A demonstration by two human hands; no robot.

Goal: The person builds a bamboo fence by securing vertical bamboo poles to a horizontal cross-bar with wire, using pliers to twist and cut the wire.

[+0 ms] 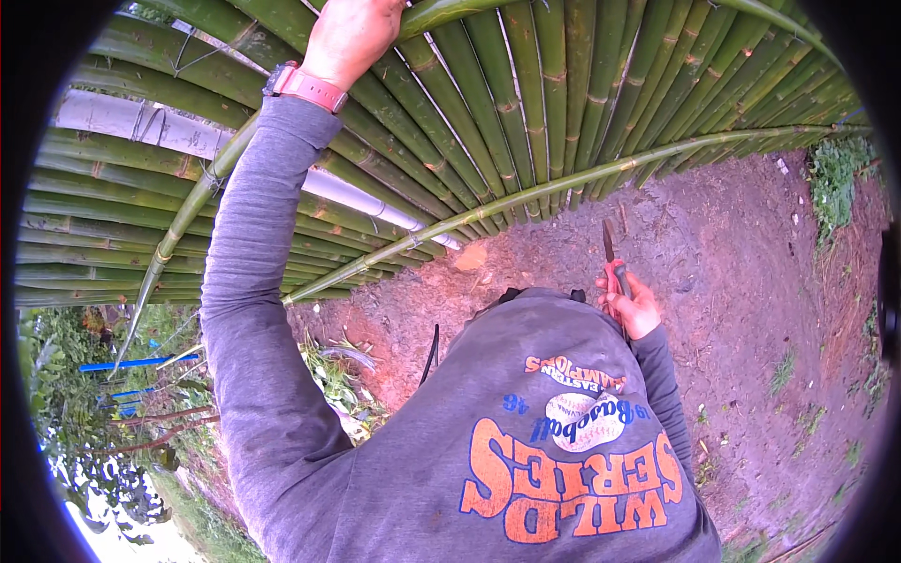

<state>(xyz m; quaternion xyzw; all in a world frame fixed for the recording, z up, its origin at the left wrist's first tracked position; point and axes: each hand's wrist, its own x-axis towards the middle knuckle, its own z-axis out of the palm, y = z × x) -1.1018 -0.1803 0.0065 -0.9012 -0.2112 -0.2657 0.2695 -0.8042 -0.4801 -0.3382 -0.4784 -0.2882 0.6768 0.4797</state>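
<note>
My left hand (352,42), with a pink watch band (314,90) at its wrist, reaches up to a bamboo rail (450,11) that crosses the wall of green bamboo poles (554,80). Its fingers run out of the picture at the upper edge, so their grip is hidden. Lower down on the right, my right hand (635,305) is closed around pliers (615,269) with red handles. Their dark jaws point up and away from me, over bare ground. Thin ties (214,176) bind the rails to the poles.
A second bamboo rail (563,183) curves along the poles' near ends. A pale pipe-like length (375,205) shows between poles. Wet brown soil (741,272) spreads right, with grass (835,183) beyond. Cut leaves (333,375), plants and blue bars (131,363) lie left.
</note>
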